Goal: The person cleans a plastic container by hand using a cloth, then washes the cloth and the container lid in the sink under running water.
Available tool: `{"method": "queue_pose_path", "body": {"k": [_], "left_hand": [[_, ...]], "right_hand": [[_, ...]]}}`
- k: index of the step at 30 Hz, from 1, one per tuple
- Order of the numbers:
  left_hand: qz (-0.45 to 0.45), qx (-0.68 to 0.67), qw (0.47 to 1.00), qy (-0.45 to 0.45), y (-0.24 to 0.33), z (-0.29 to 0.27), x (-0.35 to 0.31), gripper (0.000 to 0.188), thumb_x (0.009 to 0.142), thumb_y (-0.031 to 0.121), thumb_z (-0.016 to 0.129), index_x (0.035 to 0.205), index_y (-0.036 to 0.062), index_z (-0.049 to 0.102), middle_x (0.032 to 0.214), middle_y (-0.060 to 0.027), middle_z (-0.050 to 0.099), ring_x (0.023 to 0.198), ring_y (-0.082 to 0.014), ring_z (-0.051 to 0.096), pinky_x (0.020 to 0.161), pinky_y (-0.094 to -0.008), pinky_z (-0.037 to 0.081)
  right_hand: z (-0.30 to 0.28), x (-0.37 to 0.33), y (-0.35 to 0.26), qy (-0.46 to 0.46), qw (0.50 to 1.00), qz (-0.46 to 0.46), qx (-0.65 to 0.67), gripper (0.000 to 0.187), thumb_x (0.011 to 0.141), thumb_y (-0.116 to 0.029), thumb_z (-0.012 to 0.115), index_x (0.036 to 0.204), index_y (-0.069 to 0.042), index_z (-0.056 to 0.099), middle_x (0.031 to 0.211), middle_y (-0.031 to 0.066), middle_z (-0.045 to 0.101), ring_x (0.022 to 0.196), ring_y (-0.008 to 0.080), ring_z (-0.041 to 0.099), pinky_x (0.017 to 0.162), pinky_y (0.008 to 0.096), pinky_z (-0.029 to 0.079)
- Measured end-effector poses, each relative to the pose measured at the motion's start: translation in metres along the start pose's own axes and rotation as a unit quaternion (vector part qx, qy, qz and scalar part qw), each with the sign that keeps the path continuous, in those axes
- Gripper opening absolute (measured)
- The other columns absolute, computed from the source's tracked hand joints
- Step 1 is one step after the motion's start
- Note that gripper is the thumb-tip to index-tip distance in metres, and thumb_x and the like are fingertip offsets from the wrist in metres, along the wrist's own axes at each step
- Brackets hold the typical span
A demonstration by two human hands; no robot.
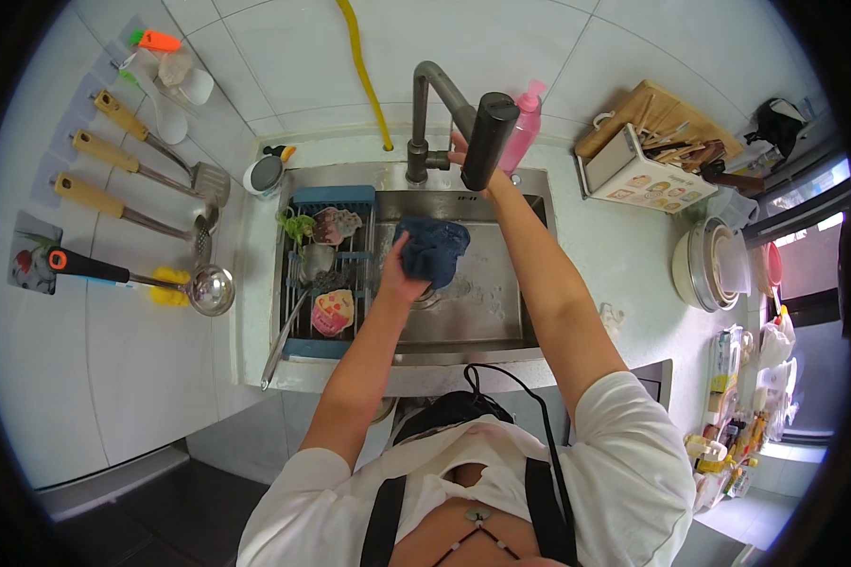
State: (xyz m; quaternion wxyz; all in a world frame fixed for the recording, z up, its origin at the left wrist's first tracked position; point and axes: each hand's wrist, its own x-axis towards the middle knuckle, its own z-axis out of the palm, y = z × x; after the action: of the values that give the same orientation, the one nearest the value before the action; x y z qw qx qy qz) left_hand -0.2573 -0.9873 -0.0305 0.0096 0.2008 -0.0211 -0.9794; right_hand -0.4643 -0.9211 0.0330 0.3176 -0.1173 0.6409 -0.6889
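Observation:
A wet-looking dark blue cloth [435, 249] hangs bunched over the sink basin [487, 298]. My left hand [405, 276] is closed on its left side. My right arm reaches across the basin to the faucet [418, 142]. There my right hand [459, 154] has its fingers around the handle beside the faucet's base, partly hidden behind the black spout head [490, 142]. Drops of water lie on the basin floor; no stream shows from the spout.
A blue drying rack [329, 196] with sponges and a metal scrubber fills the sink's left side. A pink pump bottle [522, 128] stands behind. To the right are a utensil holder [641, 170] and stacked bowls [702, 265]. Ladles and a spatula [208, 180] hang on the left wall.

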Motion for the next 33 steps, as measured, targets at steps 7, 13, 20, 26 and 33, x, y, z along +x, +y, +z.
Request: {"method": "queue_pose_path", "body": {"k": [7, 13, 20, 26, 33], "left_hand": [[-0.015, 0.014, 1.0, 0.006, -0.013, 0.016, -0.002, 0.033, 0.084, 0.034, 0.049, 0.102, 0.0067, 0.055, 0.1, -0.0117, 0.058, 0.091, -0.0281, 0.056, 0.082, -0.0433, 0.044], [-0.017, -0.036, 0.997, 0.06, -0.024, -0.003, 0.015, 0.022, 0.082, 0.021, 0.047, 0.094, 0.0067, 0.057, 0.093, -0.0111, 0.059, 0.085, -0.0279, 0.057, 0.078, -0.0429, 0.046], [0.005, 0.003, 0.99, 0.142, -0.054, -0.004, -0.015, 0.02, 0.077, 0.014, 0.048, 0.093, 0.0041, 0.056, 0.093, -0.0119, 0.059, 0.088, -0.0288, 0.057, 0.082, -0.0455, 0.044], [0.071, -0.007, 0.989, 0.128, -0.078, -0.032, -0.026, 0.026, 0.073, 0.009, 0.049, 0.097, 0.0003, 0.055, 0.099, -0.0136, 0.058, 0.093, -0.0296, 0.056, 0.087, -0.0455, 0.042], [0.152, 0.072, 0.984, 0.059, -0.101, 0.004, -0.074, 0.032, 0.07, 0.006, 0.05, 0.101, -0.0031, 0.053, 0.102, -0.0148, 0.057, 0.095, -0.0299, 0.055, 0.089, -0.0446, 0.041]], "right_hand": [[-0.068, -0.009, 0.026, 0.125, 0.973, -0.036, -0.189, 0.032, 0.08, -0.018, 0.055, 0.107, -0.001, 0.056, 0.1, 0.0097, 0.06, 0.09, 0.0176, 0.055, 0.078, 0.0294, 0.042], [-0.113, -0.016, -0.007, 0.265, 0.89, -0.212, -0.305, 0.038, 0.074, -0.015, 0.061, 0.109, -0.003, 0.053, 0.099, 0.0125, 0.06, 0.08, 0.0192, 0.06, 0.072, 0.0305, 0.046], [-0.113, 0.006, -0.064, 0.242, 0.776, -0.384, -0.438, 0.053, 0.071, -0.006, 0.061, 0.12, -0.011, 0.043, 0.118, 0.0177, 0.046, 0.095, 0.0281, 0.055, 0.081, 0.0333, 0.045], [-0.121, 0.02, -0.095, 0.119, 0.647, -0.425, -0.622, 0.037, 0.074, -0.008, 0.055, 0.11, -0.018, 0.05, 0.113, 0.0117, 0.047, 0.094, 0.0305, 0.053, 0.078, 0.0378, 0.046], [-0.128, -0.042, -0.119, 0.072, 0.645, -0.34, -0.68, 0.025, 0.074, -0.017, 0.057, 0.099, -0.015, 0.054, 0.098, 0.011, 0.05, 0.085, 0.0288, 0.056, 0.072, 0.0388, 0.047]]}}
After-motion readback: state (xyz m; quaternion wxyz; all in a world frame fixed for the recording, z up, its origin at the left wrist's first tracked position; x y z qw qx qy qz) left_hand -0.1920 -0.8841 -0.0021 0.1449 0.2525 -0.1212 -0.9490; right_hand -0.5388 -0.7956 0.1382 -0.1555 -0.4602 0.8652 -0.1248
